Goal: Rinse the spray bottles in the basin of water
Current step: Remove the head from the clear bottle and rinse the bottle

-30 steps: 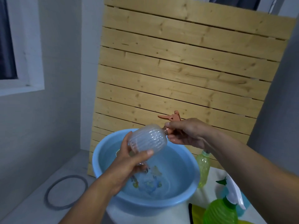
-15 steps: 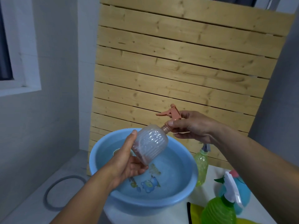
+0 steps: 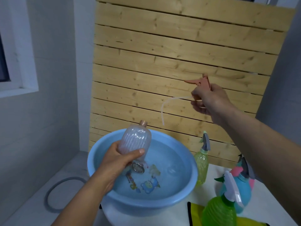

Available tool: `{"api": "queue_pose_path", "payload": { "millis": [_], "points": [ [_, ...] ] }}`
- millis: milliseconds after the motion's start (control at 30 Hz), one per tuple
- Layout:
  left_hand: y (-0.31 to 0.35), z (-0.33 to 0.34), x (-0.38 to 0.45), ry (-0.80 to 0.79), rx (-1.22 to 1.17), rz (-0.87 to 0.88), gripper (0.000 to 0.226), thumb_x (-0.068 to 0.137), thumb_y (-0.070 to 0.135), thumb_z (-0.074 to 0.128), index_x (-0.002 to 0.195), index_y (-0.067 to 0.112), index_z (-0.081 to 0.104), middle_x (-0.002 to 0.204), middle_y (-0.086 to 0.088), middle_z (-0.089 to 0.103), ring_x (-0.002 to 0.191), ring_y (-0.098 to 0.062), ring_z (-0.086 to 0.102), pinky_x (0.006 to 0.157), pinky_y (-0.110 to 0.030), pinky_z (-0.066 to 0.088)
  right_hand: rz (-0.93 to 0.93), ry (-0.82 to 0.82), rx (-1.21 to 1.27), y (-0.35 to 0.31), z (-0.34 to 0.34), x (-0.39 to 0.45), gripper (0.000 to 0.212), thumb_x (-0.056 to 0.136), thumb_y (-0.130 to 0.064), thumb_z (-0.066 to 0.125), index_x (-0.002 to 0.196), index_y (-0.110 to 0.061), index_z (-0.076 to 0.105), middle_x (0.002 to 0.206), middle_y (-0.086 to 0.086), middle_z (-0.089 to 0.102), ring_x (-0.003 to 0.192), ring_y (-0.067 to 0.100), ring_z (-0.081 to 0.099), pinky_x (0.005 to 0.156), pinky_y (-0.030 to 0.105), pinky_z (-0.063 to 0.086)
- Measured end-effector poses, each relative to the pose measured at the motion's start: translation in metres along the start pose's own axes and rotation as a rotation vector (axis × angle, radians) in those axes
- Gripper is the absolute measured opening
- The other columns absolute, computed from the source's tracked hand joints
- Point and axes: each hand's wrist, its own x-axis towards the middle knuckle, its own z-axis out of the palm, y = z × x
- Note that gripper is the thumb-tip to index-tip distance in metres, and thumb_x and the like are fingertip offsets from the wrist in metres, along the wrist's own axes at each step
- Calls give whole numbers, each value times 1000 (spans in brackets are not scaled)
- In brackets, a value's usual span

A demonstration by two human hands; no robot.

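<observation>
Leftmost, a white-framed window [image 3: 17, 62] sits in the upper left of the frame, and a grey ring-shaped hose [image 3: 60, 191] lies on the floor at lower left. Rising from the bottom edge, the left hand [image 3: 117, 162] grips a clear ribbed spray bottle [image 3: 135, 142] round its lower body, thumb across the front; the bottle is tilted with its open pinkish neck pointing up, held above the left part of the light blue basin [image 3: 184, 198]. Water fills the basin, and cartoon stickers [image 3: 146, 181] show through it on the bottom. Behind everything, a pale wooden slatted panel [image 3: 179, 54] leans against the wall. Right of centre, well apart from the bottle, the right hand [image 3: 210, 101] holds the pink trigger sprayer head [image 3: 202, 82] up in front of the slats, fingers curled round its base, while the thin translucent dip tube [image 3: 164, 108] curves out to the left and droops downward. Just beside the basin's right rim stands a yellow-green spray bottle [image 3: 202, 165] with a grey trigger. Further right, on the white worktop [image 3: 260, 209], a teal round spray bottle [image 3: 239, 191] stands behind a green spray bottle [image 3: 219, 212] with a white trigger at the lower right. Something yellow [image 3: 197, 211] lies on the worktop beneath the green one; I cannot tell what it is.
</observation>
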Motion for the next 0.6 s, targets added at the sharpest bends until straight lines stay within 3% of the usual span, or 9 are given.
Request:
{"api": "queue_pose_path", "payload": {
  "millis": [67, 167, 233, 367, 467, 600],
  "points": [
    [-2, 1, 2, 79, 55, 17, 85, 42, 43, 89, 118, 21, 59, 104, 1, 73, 91, -15, 71, 84, -35, 56, -14, 16, 26, -3, 2, 2, 23, 85, -15, 64, 107, -12, 57, 86, 5, 61, 68, 19, 63, 57, 26, 57],
    [-5, 4, 5, 109, 67, 42, 88, 40, 39, 88, 118, 20, 53, 105, 2, 70, 90, -10, 69, 74, -27, 52, 11, -44, -39, 10, 10, -2, 15, 84, -13, 65, 97, -18, 58, 83, 5, 63, 68, 18, 62, 54, 26, 58],
    [-5, 7, 4, 122, 86, 60, 88, 41, 38, 87, 119, 22, 49, 105, 5, 67, 89, -5, 66, 67, -21, 47, 29, -83, -113, 31, 19, -8, 22, 83, -9, 67, 84, -29, 56, 86, 4, 63, 69, 17, 60, 52, 27, 56],
    [-4, 8, 6, 144, 97, 107, 90, 46, 39, 84, 127, 28, 45, 109, 8, 64, 89, -3, 65, 68, -22, 48, -36, -123, -334, 84, 40, -17, 21, 77, -13, 70, 77, -30, 57, 100, -9, 64, 64, 10, 56, 54, 28, 48],
    [-3, 7, 10, 153, 139, 134, 99, 46, 43, 83, 135, 29, 42, 116, 9, 62, 99, -6, 63, 81, -27, 51, -33, -179, -503, 119, 52, -20, 22, 77, -19, 71, 87, -29, 54, 94, -12, 69, 64, 11, 57, 56, 28, 45],
    [-1, 6, 20, 147, 191, 164, 93, 44, 44, 83, 126, 34, 40, 105, 22, 60, 86, 13, 58, 68, -15, 43, 29, -181, -658, 152, 63, -25, 47, 83, -32, 70, 124, -16, 51, 83, -8, 64, 69, 11, 58, 57, 26, 39]
  ]
}}
